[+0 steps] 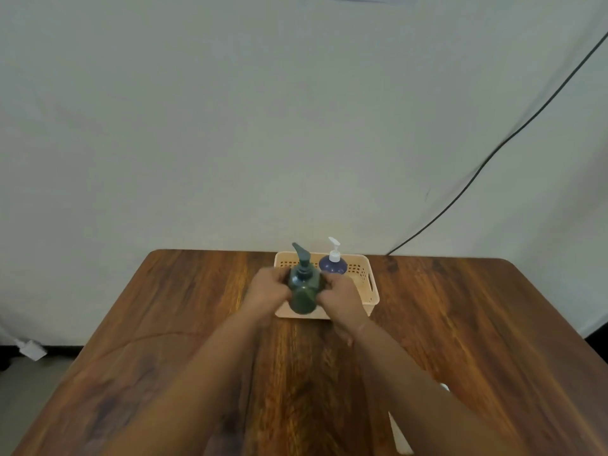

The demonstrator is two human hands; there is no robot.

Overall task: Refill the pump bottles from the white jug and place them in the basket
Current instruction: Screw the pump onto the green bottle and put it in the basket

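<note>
Both hands, left [268,291] and right [340,292], grip closed around dark green plastic pump bottle [304,287], held over near edge of beige perforated plastic basket [368,284], likely steadying for drop-in beside blue pump bottle [333,264] already inside.

Soft, even, rather dim light fills the room, with no single source to be seen. The pale wall [296,110] in the upper frame reads grey-green and flat, free of glare. The wooden table [460,324] shows a mild sheen and almost no cast shadow. The forearms at the bottom centre are smeared with blur, and the whole picture is slightly soft. Wide-angle distortion bows the black cable [513,133] at upper right.
</note>
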